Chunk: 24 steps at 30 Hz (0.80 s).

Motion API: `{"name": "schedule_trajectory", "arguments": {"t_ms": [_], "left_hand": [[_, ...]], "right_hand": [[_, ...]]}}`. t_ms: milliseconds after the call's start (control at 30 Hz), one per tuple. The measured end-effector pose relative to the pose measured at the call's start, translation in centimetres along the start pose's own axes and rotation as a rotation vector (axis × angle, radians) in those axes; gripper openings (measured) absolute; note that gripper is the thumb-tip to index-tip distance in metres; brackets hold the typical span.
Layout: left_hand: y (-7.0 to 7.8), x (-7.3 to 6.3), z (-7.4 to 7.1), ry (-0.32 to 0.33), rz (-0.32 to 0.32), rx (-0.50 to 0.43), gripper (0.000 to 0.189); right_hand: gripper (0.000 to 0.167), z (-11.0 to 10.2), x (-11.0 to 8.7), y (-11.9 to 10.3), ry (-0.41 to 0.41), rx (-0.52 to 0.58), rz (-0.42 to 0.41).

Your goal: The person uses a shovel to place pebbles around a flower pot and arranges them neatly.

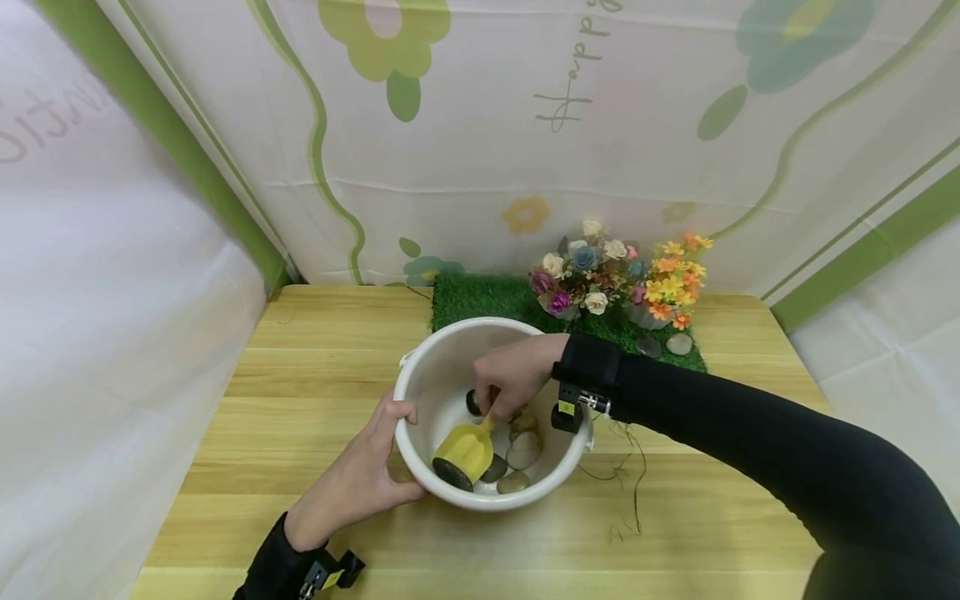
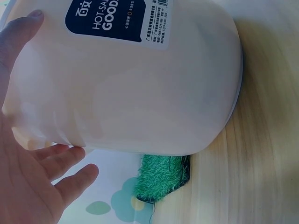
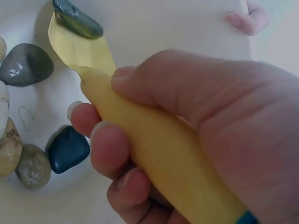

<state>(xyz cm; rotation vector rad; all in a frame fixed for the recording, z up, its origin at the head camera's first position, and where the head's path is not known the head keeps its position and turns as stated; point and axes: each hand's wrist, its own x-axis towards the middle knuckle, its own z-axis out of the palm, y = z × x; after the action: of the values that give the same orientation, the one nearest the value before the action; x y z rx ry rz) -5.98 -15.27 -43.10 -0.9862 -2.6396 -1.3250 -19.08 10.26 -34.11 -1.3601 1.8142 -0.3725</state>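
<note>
One yellow scoop (image 1: 467, 451) is grasped by its handle (image 3: 159, 149) in the right hand (image 1: 517, 372), inside one white bucket (image 1: 480, 502) on the counter (image 1: 322, 358); the bucket's rim and outer wall are gripped by the left hand (image 1: 378, 471). One dark stone (image 1: 453, 476) is laid across the scoop's front edge, so it may be lost into the bucket if the scoop is dipped or jerked. Neighbouring stones (image 3: 27, 65) could be knocked, and the bucket could be tipped if its wall is pushed hard while the left hand's hold is loosened. At least seven stones can be counted in the bucket, the dark one included. On one green grass mat (image 1: 480, 298), two more stones (image 1: 679, 344) and two bunches of flowers (image 1: 592, 271) are seen.
</note>
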Motion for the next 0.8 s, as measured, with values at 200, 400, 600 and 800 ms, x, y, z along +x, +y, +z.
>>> {"name": "schedule_trajectory", "arguments": {"t_ms": [200,400,600,800], "left_hand": [[0.0,0.0,0.0,0.004,-0.002,-0.008,0.076],[0.0,-0.1,0.1,0.011,0.003,0.001,0.075],[0.0,-0.1,0.0,0.011,0.006,-0.001,0.074],[-0.1,-0.1,0.1,0.011,-0.001,-0.015,0.074]], "right_hand": [[0.020,-0.6,-0.6,0.0,-0.005,0.019,-0.006],[0.018,-1.0,-1.3,0.0,-0.007,0.067,-0.021],[0.014,-1.2,-2.0,0.0,0.005,0.076,-0.023],[0.017,-1.5,-2.7,0.1,0.021,0.125,0.006]]}}
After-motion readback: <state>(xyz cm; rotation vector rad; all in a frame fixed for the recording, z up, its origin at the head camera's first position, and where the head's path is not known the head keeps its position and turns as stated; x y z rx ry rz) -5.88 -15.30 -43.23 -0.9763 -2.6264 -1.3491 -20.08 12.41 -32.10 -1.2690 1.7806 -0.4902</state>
